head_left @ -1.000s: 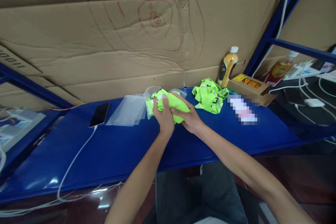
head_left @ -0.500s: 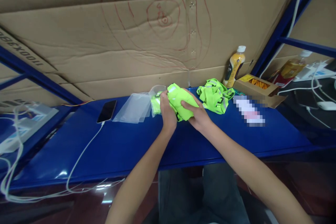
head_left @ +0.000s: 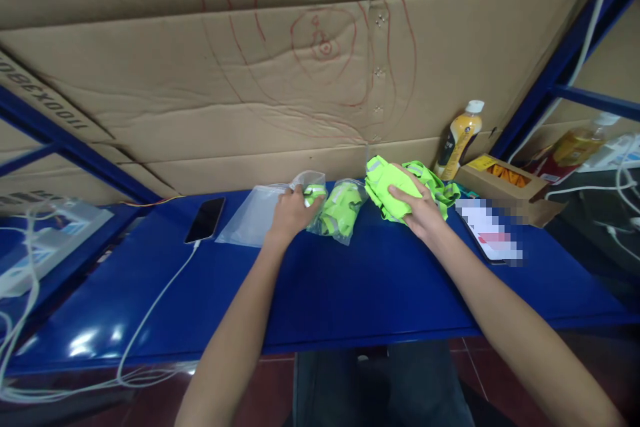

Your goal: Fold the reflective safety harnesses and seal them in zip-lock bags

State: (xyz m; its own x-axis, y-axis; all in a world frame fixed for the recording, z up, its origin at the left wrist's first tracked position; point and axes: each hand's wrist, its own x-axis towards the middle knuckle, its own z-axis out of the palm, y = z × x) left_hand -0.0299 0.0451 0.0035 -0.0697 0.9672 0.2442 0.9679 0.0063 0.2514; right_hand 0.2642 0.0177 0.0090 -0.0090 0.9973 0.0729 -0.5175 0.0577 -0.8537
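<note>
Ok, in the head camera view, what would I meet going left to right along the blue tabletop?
Dark-screened phone, clear plastic bags, left hand, bagged green bundle to its right, folded green bundle held in the right hand, yellow bottle, open cardboard box.

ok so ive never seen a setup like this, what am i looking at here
There's no machine here, just a person's two bare hands. Every picture comes from one camera worn on the head, looking forward and down. The right hand holds a folded bright-green bundle; the left hand is at a clear bag with green material inside, though its grip can't be told. On the blue table are another bagged bundle, flat clear bags, a phone on a white cable, loose green fabric, an open carton and a bottle.
</note>
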